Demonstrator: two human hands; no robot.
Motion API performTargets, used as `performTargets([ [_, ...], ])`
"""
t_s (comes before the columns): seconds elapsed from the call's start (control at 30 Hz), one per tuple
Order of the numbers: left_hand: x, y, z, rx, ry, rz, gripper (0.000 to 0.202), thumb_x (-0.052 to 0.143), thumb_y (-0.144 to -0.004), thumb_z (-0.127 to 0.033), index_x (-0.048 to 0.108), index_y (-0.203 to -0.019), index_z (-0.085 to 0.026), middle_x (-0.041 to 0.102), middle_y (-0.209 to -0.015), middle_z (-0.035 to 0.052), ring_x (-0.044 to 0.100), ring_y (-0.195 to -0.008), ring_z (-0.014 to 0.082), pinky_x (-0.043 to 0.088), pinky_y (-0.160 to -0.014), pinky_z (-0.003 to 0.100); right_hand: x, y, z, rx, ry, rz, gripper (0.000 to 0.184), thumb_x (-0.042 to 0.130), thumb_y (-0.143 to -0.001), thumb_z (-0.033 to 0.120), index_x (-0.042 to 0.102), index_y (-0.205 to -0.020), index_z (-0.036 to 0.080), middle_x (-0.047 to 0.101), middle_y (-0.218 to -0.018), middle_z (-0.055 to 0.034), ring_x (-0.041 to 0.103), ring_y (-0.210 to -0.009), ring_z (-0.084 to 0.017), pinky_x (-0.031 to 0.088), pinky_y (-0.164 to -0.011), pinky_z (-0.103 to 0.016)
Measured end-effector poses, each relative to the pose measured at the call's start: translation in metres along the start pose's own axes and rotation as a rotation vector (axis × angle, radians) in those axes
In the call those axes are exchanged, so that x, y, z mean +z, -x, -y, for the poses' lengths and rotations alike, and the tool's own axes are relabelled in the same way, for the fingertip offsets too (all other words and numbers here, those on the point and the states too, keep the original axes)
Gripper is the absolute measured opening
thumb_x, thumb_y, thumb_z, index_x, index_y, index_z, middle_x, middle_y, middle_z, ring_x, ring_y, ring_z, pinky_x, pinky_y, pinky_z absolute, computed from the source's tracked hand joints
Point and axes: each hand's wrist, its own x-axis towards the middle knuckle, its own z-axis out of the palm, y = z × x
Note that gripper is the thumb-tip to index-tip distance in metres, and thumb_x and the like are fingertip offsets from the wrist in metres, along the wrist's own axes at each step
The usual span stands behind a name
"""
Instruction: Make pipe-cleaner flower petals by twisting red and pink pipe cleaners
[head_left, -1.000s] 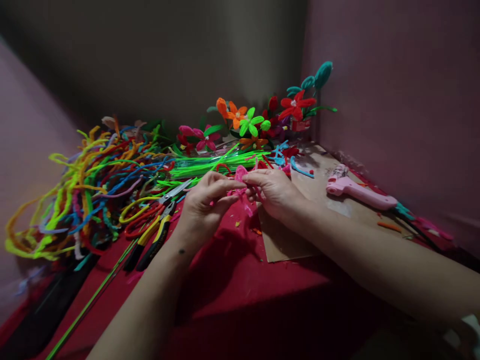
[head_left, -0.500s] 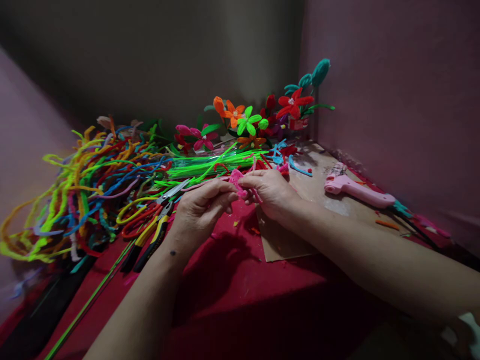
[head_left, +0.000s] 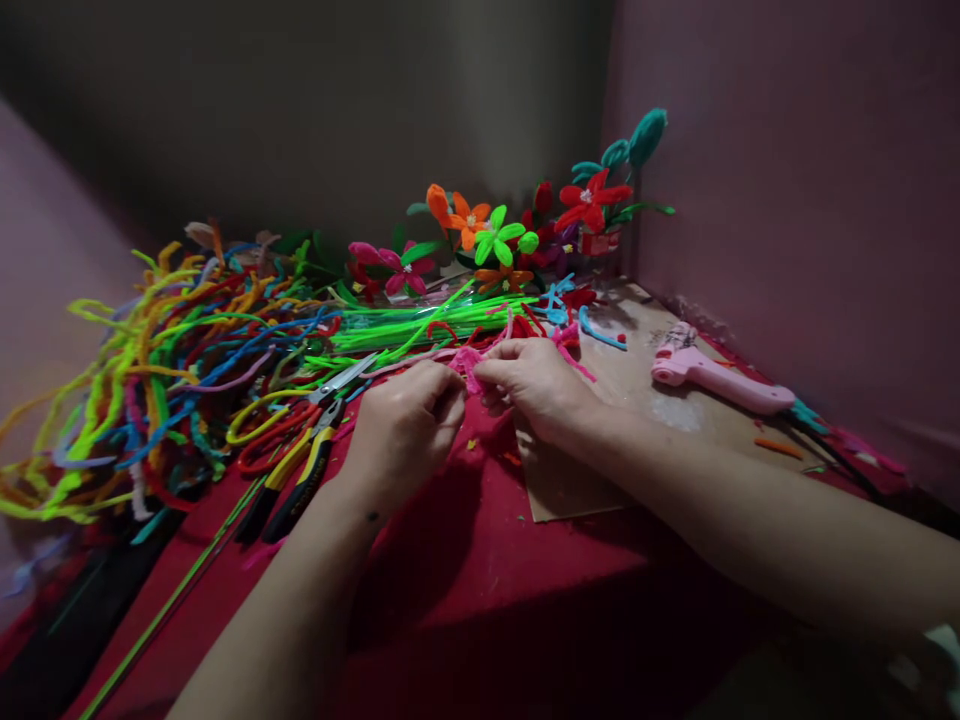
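Between my two hands is a small bent piece of pink pipe cleaner (head_left: 468, 367), held above the red table cover. My left hand (head_left: 411, 425) pinches its left side, fingers curled in and thumb pressed close. From the other side my right hand (head_left: 536, 388) grips it between thumb and fingers. The fingertips hide part of the piece, so its full shape cannot be made out. Green pipe cleaners (head_left: 442, 322) lie in a bundle just behind. Scissors (head_left: 341, 380) and black-and-yellow pliers (head_left: 304, 475) lie left of my left hand.
A tangled heap of coloured pipe cleaners (head_left: 187, 350) covers the left. Fuzzy flowers (head_left: 495, 238) stand along the back wall. On the right, a pink glue gun (head_left: 720, 380) rests on a brown board (head_left: 570, 480). Walls close in behind and at right.
My left hand has turned, its fingers curling tighter around the pink piece. The piece has shifted slightly left. A pink strip now shows beyond my right hand.
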Motion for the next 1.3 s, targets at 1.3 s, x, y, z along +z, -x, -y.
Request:
performTargets([
  [1.3,0.001,-0.007,-0.002,-0.758,1.044,0.072,0.019,0.068,-0.067,-0.026,0.056,-0.058,-0.014,0.049,-0.048,-0.0029,0.041,-0.039,0.0054,0.029,-0.036,0.017,0.0,-0.001,0.0,0.116,-0.122,0.017,0.015,0.053,-0.066,0.007,0.047,-0.055,0.015,0.052,-0.044,-0.0004,0.054,-0.04,-0.012,0.045,-0.039,-0.023],
])
